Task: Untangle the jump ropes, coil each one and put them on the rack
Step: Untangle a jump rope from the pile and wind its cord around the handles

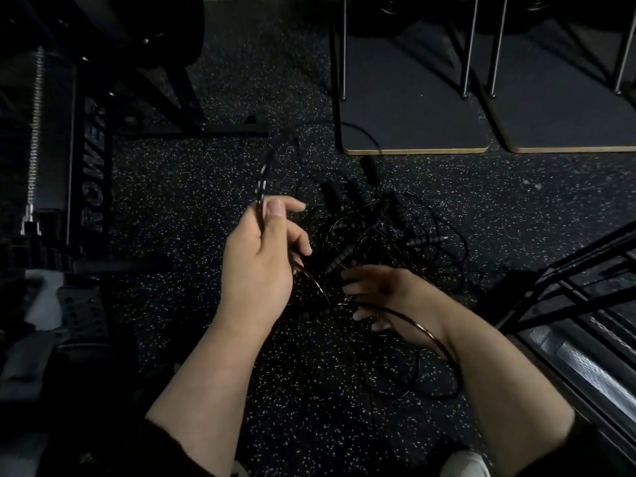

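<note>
The tangle of jump ropes (375,242) is spread on the speckled rubber floor (192,187) at 2 o'clock from the left hand (261,266), which pinches one cord (262,180) running toward 12 o'clock. The right hand (385,294), fingers spread, is nearer the tangle.

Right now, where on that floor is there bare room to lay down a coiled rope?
Bare speckled floor lies between the black machine frame and the left hand. It is crowded where the jump rope tangle spreads around the right hand.
</note>
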Demonstrator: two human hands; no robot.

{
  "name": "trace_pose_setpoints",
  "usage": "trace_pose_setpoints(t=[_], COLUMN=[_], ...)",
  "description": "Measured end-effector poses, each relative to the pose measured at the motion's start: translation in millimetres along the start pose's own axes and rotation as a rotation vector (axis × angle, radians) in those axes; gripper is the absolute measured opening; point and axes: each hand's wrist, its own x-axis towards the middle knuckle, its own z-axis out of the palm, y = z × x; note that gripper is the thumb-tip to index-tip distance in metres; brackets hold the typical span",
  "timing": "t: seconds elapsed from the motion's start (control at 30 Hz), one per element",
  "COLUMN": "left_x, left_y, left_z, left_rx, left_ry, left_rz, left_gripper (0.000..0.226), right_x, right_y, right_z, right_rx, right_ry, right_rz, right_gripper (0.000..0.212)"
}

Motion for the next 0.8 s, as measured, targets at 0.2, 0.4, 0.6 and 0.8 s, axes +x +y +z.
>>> trace_pose_setpoints(t=[0.2, 0.4, 0.6, 0.8], left_x=[1.4, 1.0, 1.4, -0.5], left_y=[11.1, 15.9, 17.4, 19.7], left_z=[-1.6, -2.4, -5.8, -8.2], left_rx=[-0.210, -0.291, -0.413, -0.490], left_ry=[0.050, 0.036, -0.016, -0.097], left_rz=[0.040, 0.020, -0.035, -0.081], left_gripper=[0.033, 0.034, 0.035, 0.035], right_x=[2.3, 13.9, 21.5, 28.8], right_y=[14.7, 11.4, 17.0, 21.0], right_z=[15.1, 31.5, 27.8, 23.6], right_rx=[-0.217, -0.481, -0.298, -0.249], right_ry=[-0.245, -0.068, 0.118, 0.264], right_rz=[-0.069, -0.009, -0.001, -0.155], right_gripper=[0.066, 0.012, 0.090, 0.015])
